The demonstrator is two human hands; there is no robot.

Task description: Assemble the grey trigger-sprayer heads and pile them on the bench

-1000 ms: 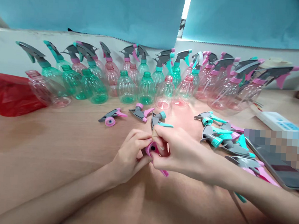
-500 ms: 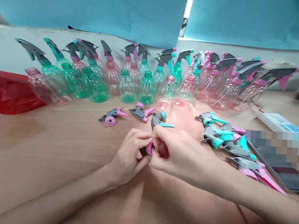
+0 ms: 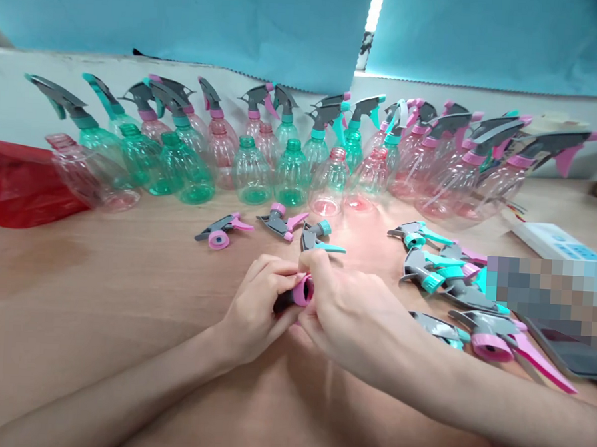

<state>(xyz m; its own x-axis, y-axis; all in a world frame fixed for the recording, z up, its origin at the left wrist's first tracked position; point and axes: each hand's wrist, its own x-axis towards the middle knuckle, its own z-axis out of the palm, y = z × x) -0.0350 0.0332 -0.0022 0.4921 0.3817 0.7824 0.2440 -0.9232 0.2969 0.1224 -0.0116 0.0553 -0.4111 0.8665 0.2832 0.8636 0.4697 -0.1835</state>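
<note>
In the middle of the table my left hand [image 3: 256, 311] is closed around a grey trigger spray head with a pink collar [image 3: 302, 292]. The collar's open end faces right, toward my right hand [image 3: 341, 312]. The fingers of that hand are curled together against the collar; what they pinch, if anything, is hidden behind them. Just beyond my hands lies a grey and teal spray head [image 3: 314, 236]. Two grey and pink spray heads, one on the left [image 3: 223, 230] and one nearer the middle [image 3: 281, 221], rest further back.
Clear pink and green bottles [image 3: 254, 174] stand in rows along the wall, several topped with spray heads. More loose spray heads [image 3: 421, 270] lie to the right, beside a dark phone-like device [image 3: 557, 344] and a white box [image 3: 552, 242]. A red plastic bag [image 3: 25, 186] lies at left.
My right hand has shifted slightly and turned at the collar, so more of the collar's opening shows. A grey and teal spray head beside my right forearm has come into sight.
</note>
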